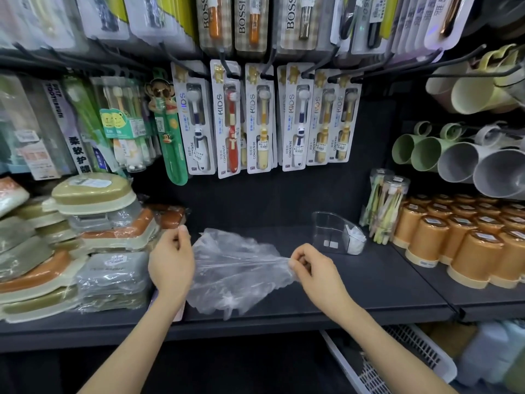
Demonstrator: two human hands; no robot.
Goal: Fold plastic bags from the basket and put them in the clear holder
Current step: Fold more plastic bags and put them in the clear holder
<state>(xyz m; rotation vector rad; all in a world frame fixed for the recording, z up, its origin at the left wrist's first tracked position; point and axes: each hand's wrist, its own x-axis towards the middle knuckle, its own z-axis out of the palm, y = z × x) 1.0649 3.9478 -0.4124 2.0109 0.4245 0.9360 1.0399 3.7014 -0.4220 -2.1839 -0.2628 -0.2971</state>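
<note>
The thin clear plastic bag [235, 265] in the near middle is crinkled, glossy film with white glints along its creases. The dark grey shelf board [383, 282] has a matt, even finish. Farther right, the clear rigid plastic holder [326, 226] is smooth and shiny. The white plastic lattice basket [403, 362], near right, looks dull. The stacked soap boxes [110, 271] on the left wear wrinkled glossy wrap. The orange plastic cups [468, 251] look smooth.

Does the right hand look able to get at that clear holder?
Probably yes: the clear holder stands just beyond the right hand, with bare shelf between them, though it pinches the plastic bag.
</note>
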